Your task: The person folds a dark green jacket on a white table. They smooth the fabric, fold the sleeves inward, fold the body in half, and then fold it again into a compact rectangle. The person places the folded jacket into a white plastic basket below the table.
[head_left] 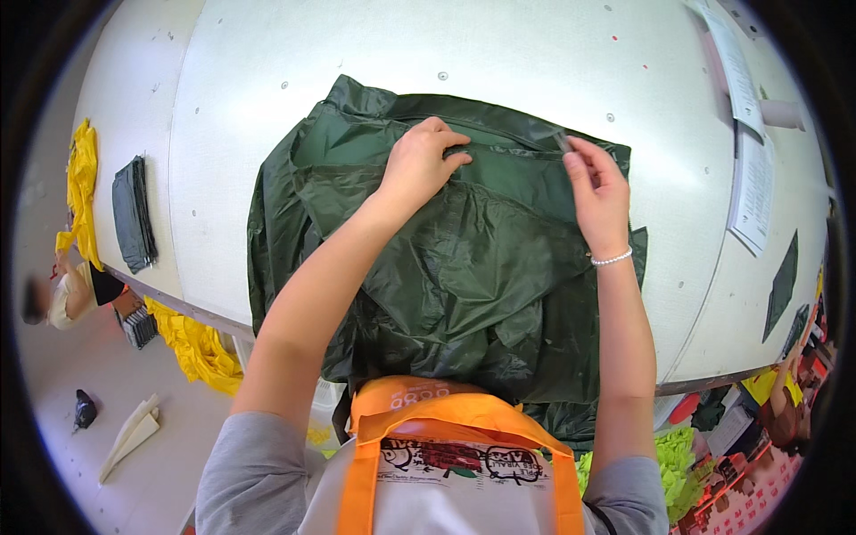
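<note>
A dark green garment (490,259) of thin, shiny, waterproof-looking fabric lies crumpled across the table in front of me, its near part hanging over the edge. Near its far side, my left hand (423,160) holds the fabric edge, thumb and forefinger on it and the other fingers curled. My right hand (597,183), wearing a beaded bracelet (612,258), is closed around a small grey pointed tool (562,141), only its tip showing past the fingers. That tip lies over the garment's far-right band; whether it touches the cloth is unclear.
A white table (526,45) carries a folded dark green stack (134,214) at left, yellow fabric (82,183) beyond it, and printed sheets (752,192) at right. More yellow fabric (196,348) hangs below the left edge. A person (76,290) is at far left.
</note>
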Demonstrator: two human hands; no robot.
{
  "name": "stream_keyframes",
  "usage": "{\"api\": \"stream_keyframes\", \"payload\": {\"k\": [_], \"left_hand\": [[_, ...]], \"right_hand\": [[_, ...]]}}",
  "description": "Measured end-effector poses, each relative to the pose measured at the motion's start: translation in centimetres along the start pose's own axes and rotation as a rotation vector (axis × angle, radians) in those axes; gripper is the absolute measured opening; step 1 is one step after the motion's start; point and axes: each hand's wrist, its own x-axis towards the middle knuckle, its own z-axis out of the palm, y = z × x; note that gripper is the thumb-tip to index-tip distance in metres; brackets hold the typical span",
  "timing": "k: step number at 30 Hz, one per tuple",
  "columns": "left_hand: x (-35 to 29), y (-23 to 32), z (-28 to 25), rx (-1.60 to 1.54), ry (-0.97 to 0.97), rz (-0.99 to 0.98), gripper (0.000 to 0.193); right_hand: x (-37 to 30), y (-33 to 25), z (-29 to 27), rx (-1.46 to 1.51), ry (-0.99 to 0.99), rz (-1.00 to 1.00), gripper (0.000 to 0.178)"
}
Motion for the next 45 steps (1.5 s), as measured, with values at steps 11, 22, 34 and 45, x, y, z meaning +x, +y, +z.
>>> {"api": "stream_keyframes", "payload": {"k": [11,22,34,45], "left_hand": [[0.6,-1.3,-1.5,0.006,0.016,0.103,0.007],[0.9,-2.1,-1.1,0.048,0.031,0.14,0.006],[-4.6,3.2,-7.8,-0.098,-0.213,0.167,0.005],[-16.4,4.7,-10.1,0.089,-0.914,-0.02,0.03]], "right_hand": [[0.2,-1.2,6.4,-0.518,-0.23,-0.302,0.02],[1.4,-1.7,8.0,-0.621,-0.265,-0.368,0.018],[1.8,-2.0,6.1,-0.341,-0.261,-0.207,0.02],[-0.7,5.4,-8.7,-0.458,0.184,0.368,0.041]]}}
